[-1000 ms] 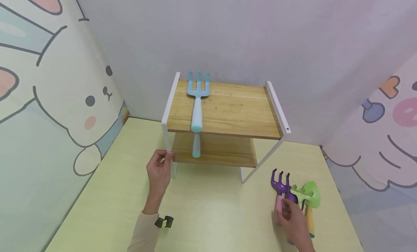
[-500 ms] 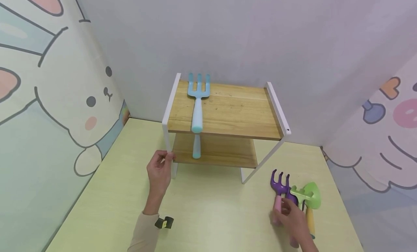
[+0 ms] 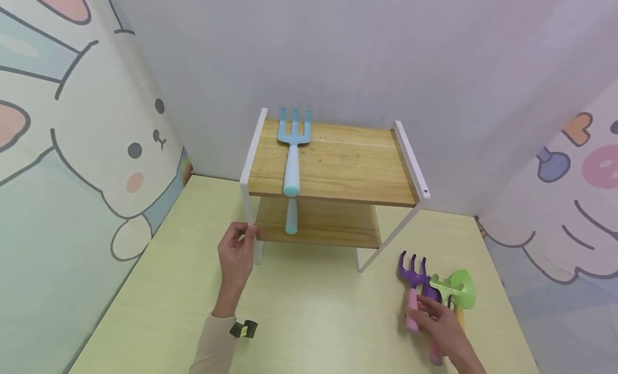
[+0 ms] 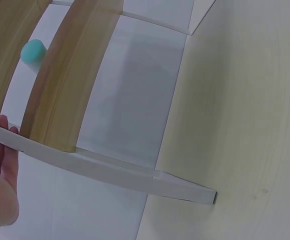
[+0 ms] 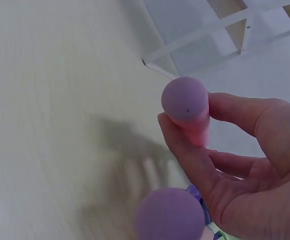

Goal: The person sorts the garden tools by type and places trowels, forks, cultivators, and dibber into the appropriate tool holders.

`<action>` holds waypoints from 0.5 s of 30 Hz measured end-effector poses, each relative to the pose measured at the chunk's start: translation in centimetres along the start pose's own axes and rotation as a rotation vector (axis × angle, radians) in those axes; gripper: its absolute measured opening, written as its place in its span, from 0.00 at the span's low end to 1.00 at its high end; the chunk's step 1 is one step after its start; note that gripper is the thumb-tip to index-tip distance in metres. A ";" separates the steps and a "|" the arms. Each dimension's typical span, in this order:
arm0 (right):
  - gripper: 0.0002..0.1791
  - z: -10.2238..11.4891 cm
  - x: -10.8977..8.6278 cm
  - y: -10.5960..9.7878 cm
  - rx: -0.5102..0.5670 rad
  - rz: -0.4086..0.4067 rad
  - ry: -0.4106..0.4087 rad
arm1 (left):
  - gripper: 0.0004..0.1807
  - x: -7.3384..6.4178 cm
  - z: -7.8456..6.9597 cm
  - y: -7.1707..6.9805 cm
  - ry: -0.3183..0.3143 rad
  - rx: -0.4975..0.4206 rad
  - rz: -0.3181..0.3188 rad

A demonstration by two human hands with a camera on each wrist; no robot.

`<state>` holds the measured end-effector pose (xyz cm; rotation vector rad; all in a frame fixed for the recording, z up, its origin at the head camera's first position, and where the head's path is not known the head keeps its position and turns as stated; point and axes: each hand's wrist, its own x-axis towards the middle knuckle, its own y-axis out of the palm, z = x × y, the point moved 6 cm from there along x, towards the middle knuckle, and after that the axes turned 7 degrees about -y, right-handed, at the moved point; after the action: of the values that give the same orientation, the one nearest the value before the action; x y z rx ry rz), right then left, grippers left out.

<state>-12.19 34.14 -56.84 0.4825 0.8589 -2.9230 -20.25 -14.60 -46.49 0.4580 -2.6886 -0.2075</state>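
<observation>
My right hand (image 3: 441,325) pinches the pink handle of a purple three-pronged garden hand rake (image 3: 411,277) between thumb and fingers. In the right wrist view the lilac end of that handle (image 5: 185,98) points at the camera, and a shadow falls on the table beside it. At the left, my left hand (image 3: 235,253) grips the white front leg of a two-tier wooden shelf (image 3: 357,165). On the top tier lies a light blue garden fork (image 3: 292,167), prongs to the back. A similar blue handle (image 3: 291,218) sticks out from the lower tier, its other end hidden.
Under and beside my right hand lie more garden tools: a purple-headed tool (image 3: 431,292), a green rake (image 3: 446,288) and a green shovel (image 3: 463,289) with a yellow handle. Cartoon-printed walls (image 3: 338,52) enclose the pale table (image 3: 299,320) behind and at both sides.
The hand rake has shifted slightly left in my right hand, and its handle end now shows below the fingers. My right wrist has swung a little to the right. The left hand stays put.
</observation>
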 end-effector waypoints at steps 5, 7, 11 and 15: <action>0.41 0.1 -0.6 0.0 0.002 0.011 0.005 | 0.04 0.0 0.1 -0.1 -0.001 -0.001 -0.001; 0.41 0.2 -0.9 -0.1 0.008 0.005 -0.003 | 0.04 0.0 0.1 -0.1 -0.005 -0.006 -0.001; 0.40 0.6 -1.4 -0.3 0.041 0.000 -0.039 | 0.04 0.0 0.1 -0.1 -0.014 -0.007 -0.002; 0.41 1.1 -1.8 -0.5 0.063 -0.003 -0.021 | 0.04 0.0 0.1 -0.1 -0.018 0.002 -0.006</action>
<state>-10.81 33.95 -55.14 0.4539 0.7677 -2.9594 -20.26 -14.67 -46.57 0.4670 -2.7055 -0.2115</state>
